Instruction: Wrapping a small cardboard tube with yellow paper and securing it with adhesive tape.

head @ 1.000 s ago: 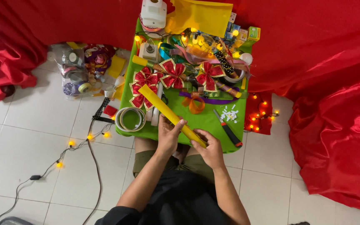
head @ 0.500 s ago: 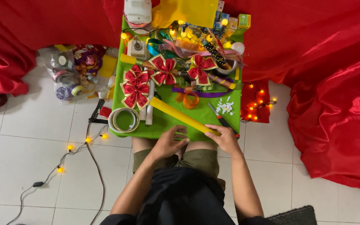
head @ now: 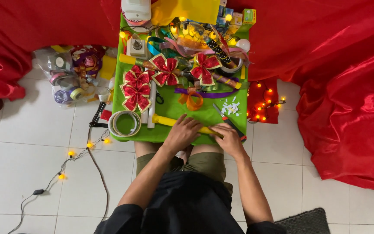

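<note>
A long yellow stick (head: 166, 121) lies along the near edge of the green table (head: 176, 110). My left hand (head: 182, 132) rests on top of it near its middle, fingers spread and pressing down. My right hand (head: 227, 137) covers its right end at the table's front right corner. Several red bows with gold edges (head: 137, 89) sit behind the stick, and an orange ribbon loop (head: 190, 99) lies just past my left hand.
A roll of ribbon (head: 124, 123) sits at the table's front left. A craft knife (head: 229, 121) and white scraps (head: 230, 106) lie near my right hand. Red cloth (head: 347, 86) drapes the right and back. A bag of ribbon rolls (head: 72, 78) and a light string (head: 78, 147) lie on the floor left.
The yellow stick has swung from a diagonal across the table to lying flat along the near edge. Both hands came down with it.
</note>
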